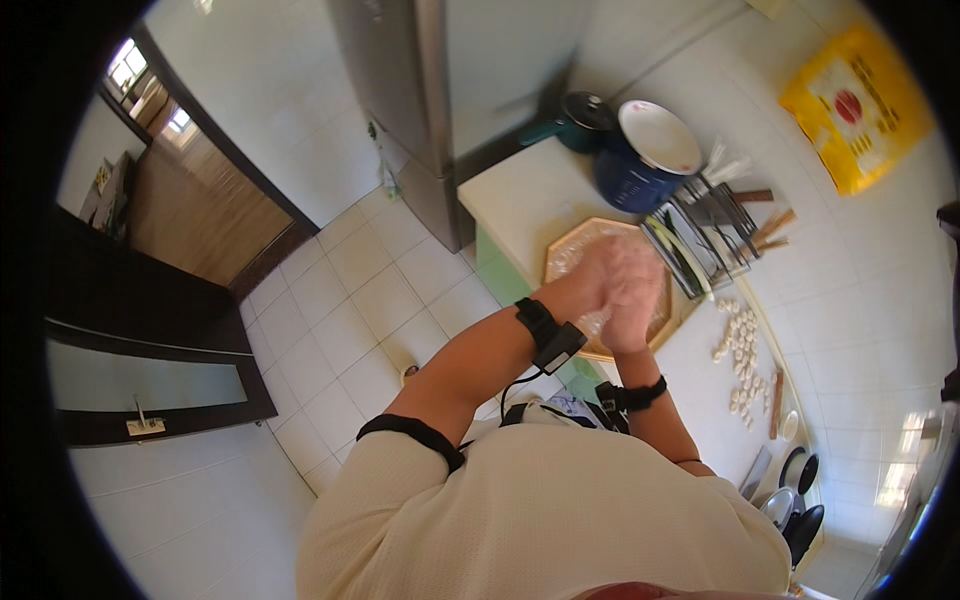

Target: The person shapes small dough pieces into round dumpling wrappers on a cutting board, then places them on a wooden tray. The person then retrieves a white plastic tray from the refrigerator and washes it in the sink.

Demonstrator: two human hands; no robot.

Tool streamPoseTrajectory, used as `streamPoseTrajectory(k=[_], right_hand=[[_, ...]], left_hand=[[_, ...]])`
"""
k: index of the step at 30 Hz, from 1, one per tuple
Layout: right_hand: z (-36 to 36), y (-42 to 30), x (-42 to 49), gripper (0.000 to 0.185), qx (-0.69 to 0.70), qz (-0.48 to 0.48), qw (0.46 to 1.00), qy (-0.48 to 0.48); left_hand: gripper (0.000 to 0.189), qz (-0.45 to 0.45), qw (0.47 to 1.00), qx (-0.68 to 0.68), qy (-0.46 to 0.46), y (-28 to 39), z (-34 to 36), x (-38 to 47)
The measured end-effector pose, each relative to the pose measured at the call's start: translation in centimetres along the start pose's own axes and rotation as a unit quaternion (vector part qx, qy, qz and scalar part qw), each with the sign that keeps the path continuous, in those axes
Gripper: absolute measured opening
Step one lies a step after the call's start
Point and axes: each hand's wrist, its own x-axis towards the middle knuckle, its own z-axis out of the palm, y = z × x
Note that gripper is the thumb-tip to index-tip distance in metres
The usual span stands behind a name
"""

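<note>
My left hand (598, 271) and my right hand (634, 311) meet in front of me, one against the other. Both are motion-blurred, so the fingers and anything between the palms cannot be made out. Beneath them lies an octagonal wooden-rimmed tray (551, 262) on the counter, its inside covered with clear crinkled plastic film (570, 259). The hands hide the tray's middle. Off to the right, many small white dough pieces (742, 345) are scattered over the pale work surface, with a wooden stick (777, 405) beside them.
Behind the tray stand a blue pot (626, 180) and a dark green lidded saucepan (585, 124). A wire rack (712, 225) holds green vegetables and utensils. Pans (802, 465) and a small white bowl (790, 425) sit far right. A refrigerator (409, 120) borders the counter's left end.
</note>
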Motion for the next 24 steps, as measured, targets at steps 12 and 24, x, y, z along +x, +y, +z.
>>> streamPoseTrajectory(k=[12, 24], right_hand=[[11.3, -4.3, -0.5, 0.030, -0.163, 0.363, 0.911, -0.111], [64.9, -31.1, 23.9, 0.051, 0.106, 0.073, 0.942, -0.309]], left_hand=[[0.041, 0.270, 0.668, 0.650, 0.240, 38.6, -43.2, -29.0], [0.052, -0.083, 0.787, 0.236, 0.564, 48.1, -64.0, -54.8]])
